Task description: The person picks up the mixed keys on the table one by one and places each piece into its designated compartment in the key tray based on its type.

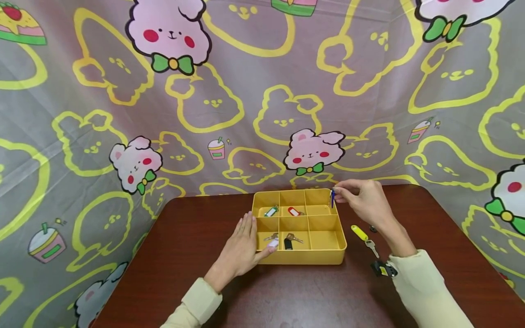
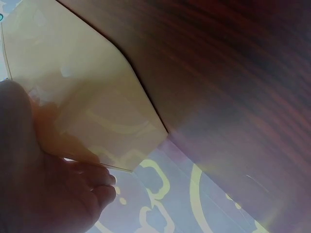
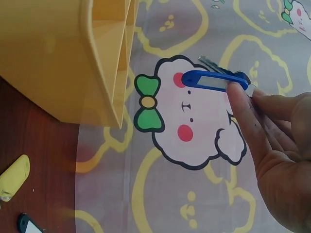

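In the head view a yellow divided box (image 1: 301, 258) stands on the table. My left hand (image 1: 239, 246) rests against its left wall, fingertips at the rim and thumb over the front left corner. The thumb partly hides a key with a pale tag (image 1: 273, 243). My right hand (image 1: 365, 200) pinches a key with a blue tag (image 3: 214, 80) between thumb and fingers, at the back right corner of the box. A green-tagged key (image 1: 271, 211) and a red-tagged key (image 1: 293, 211) lie in the back row. A black-tagged key (image 1: 289, 243) lies in the front middle compartment.
Right of the box, on the brown table (image 1: 197, 232), lie a key with a yellow tag (image 1: 359, 233) and a dark tag (image 1: 373, 228) partly behind the right wrist. A patterned curtain (image 1: 246, 118) rises directly behind the table and along both sides.
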Motion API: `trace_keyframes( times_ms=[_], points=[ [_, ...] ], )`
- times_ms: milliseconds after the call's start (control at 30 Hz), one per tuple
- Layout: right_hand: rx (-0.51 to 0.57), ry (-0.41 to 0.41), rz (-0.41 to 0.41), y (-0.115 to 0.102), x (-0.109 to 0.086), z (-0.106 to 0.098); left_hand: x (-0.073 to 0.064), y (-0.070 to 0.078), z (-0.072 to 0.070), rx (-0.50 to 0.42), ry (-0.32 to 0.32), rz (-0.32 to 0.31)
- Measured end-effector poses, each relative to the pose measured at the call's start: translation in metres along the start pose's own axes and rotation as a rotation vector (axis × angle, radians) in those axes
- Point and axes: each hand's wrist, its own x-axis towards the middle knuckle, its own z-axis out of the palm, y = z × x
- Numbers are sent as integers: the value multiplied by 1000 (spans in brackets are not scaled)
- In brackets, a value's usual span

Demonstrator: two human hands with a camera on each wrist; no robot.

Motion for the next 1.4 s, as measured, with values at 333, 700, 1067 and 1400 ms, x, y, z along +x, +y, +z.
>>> trace_keyframes(
  times_ms=[333,700,1067,1400],
  points=[
    [31,-56,13,1,16,8,1,-1,2,0,3,3],
    [61,-92,64,5,31,15,1,-1,3,-16,6,-3],
    [62,-129,87,15,44,20,0,-2,3,-11,6,-2],
    [78,-178,140,19,60,28,-1,-2,1,-36,-6,-11]
  ],
)
